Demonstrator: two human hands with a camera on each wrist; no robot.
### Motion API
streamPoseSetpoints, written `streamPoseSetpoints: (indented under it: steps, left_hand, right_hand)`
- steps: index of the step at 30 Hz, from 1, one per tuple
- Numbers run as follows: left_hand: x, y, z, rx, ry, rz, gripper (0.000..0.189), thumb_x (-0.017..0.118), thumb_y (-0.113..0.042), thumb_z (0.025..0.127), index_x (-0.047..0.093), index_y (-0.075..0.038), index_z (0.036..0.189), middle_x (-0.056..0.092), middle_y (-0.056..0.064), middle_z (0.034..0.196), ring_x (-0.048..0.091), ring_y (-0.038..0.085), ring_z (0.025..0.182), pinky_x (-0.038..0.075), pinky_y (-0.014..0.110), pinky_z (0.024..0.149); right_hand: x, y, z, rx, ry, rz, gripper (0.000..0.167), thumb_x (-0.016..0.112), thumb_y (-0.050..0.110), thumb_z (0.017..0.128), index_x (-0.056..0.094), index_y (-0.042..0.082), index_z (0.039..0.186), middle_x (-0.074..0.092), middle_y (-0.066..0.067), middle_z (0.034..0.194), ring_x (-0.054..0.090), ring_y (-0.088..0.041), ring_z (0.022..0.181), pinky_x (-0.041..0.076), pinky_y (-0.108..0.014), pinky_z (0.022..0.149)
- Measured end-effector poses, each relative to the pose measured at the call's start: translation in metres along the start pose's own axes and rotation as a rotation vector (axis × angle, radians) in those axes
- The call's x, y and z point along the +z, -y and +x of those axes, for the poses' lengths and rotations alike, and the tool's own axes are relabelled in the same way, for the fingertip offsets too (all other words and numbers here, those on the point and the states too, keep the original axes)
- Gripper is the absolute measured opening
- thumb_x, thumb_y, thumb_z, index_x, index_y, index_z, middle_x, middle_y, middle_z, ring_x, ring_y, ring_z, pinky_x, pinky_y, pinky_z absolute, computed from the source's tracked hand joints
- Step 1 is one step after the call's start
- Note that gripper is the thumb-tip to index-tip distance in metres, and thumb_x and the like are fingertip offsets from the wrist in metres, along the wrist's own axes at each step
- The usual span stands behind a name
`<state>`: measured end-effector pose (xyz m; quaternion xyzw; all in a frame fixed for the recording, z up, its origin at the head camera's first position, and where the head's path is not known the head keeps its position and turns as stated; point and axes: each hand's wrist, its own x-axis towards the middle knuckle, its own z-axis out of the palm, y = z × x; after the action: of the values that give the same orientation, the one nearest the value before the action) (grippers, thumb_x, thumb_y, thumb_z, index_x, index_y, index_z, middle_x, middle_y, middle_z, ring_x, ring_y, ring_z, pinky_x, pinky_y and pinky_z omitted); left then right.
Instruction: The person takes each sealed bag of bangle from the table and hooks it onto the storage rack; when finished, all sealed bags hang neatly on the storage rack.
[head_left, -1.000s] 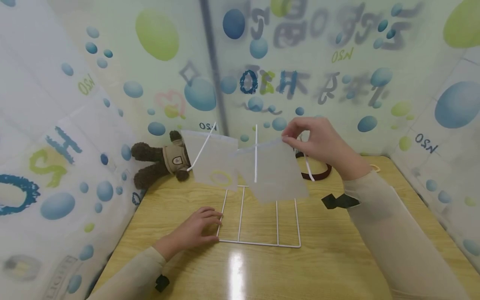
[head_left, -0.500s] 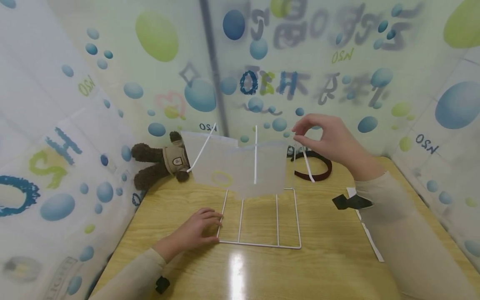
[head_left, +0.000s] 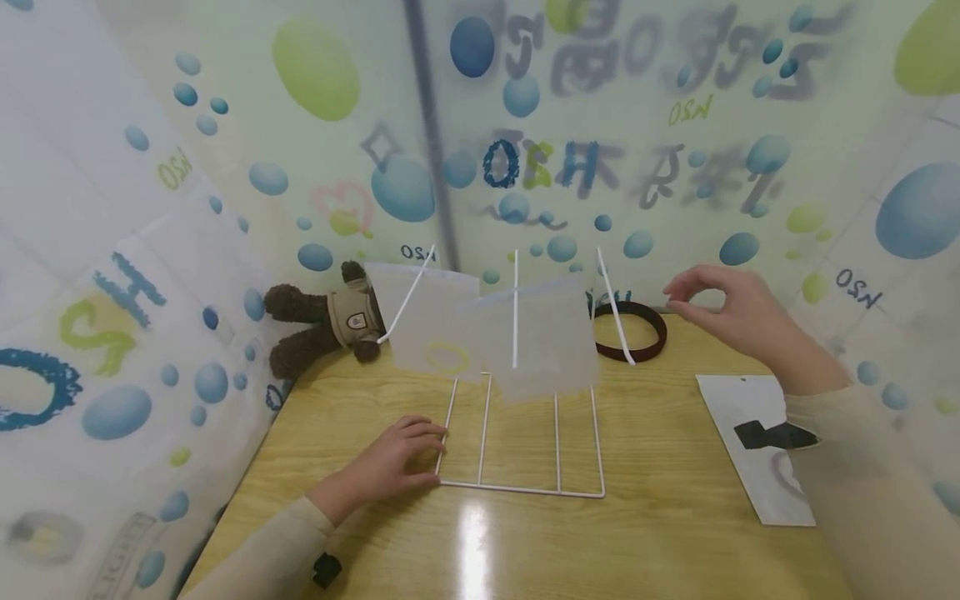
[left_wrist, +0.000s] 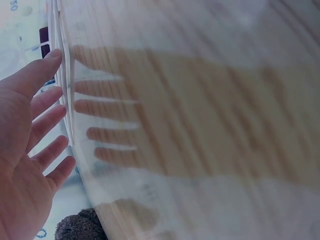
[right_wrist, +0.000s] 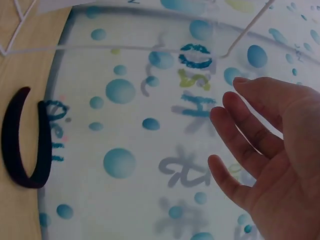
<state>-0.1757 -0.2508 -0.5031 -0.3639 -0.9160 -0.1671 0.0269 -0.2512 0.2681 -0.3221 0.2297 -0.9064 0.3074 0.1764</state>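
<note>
A white wire rack (head_left: pixel 521 489) lies with its base frame flat on the table, and several white prongs rise above it. Two translucent plastic bags hang side by side from the rack: the left bag (head_left: pixel 408 321) and the right bag (head_left: pixel 555 333), which overlap near the middle. My left hand (head_left: pixel 386 462) rests on the table, its fingers relaxed against the base's left wire. In the left wrist view that hand (left_wrist: pixel 25 135) has its fingers spread at the white wires. My right hand (head_left: pixel 738 312) is in the air right of the rack, fingers loosely bent, holding nothing.
A brown plush bear (head_left: pixel 330 325) lies at the back left. Behind the rack's right side is a dark brown headband (head_left: pixel 652 346). A white card (head_left: pixel 731 442) lies on the right, partly under my right forearm. A yellow ring (head_left: pixel 447 370) shows through the left bag.
My right hand has let go of the right bag's upper corner and moved away to the right. The bag has swung and hangs loose. My left hand stays in place.
</note>
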Motion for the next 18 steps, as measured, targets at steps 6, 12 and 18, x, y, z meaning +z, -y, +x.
streamPoseSetpoints:
  steps: [6, 12, 18]
  left_hand:
    - [-0.002, -0.001, 0.001, -0.013, 0.019, 0.002, 0.04, 0.082, -0.038, 0.088, 0.072, -0.016, 0.121, 0.063, 0.006, 0.144, 0.053, 0.034, 0.134, 0.044, 0.059, 0.112]
    - [-0.005, -0.003, 0.003, -0.027, 0.043, -0.004, 0.04, 0.082, -0.038, 0.088, 0.072, -0.016, 0.12, 0.062, 0.006, 0.144, 0.051, 0.035, 0.136, 0.042, 0.058, 0.114]
    - [-0.004, -0.003, 0.003, -0.029, 0.037, -0.007, 0.04, 0.082, -0.037, 0.087, 0.073, -0.016, 0.12, 0.063, 0.006, 0.144, 0.051, 0.035, 0.135, 0.042, 0.058, 0.114]
  right_hand:
    - [-0.001, -0.043, -0.027, 0.001, 0.001, -0.064, 0.01, 0.078, 0.012, 0.092, 0.075, 0.016, 0.1, 0.074, 0.002, 0.092, 0.056, 0.01, 0.089, 0.041, -0.009, 0.076]
    - [0.0, -0.084, -0.055, 0.051, -0.018, -0.055, 0.012, 0.079, 0.01, 0.09, 0.074, 0.015, 0.1, 0.074, 0.0, 0.09, 0.052, 0.017, 0.087, 0.038, -0.003, 0.077]
    - [0.002, -0.12, -0.087, 0.157, -0.008, -0.073, 0.017, 0.078, 0.017, 0.092, 0.073, 0.01, 0.107, 0.072, -0.008, 0.097, 0.041, 0.025, 0.092, 0.037, -0.006, 0.072]
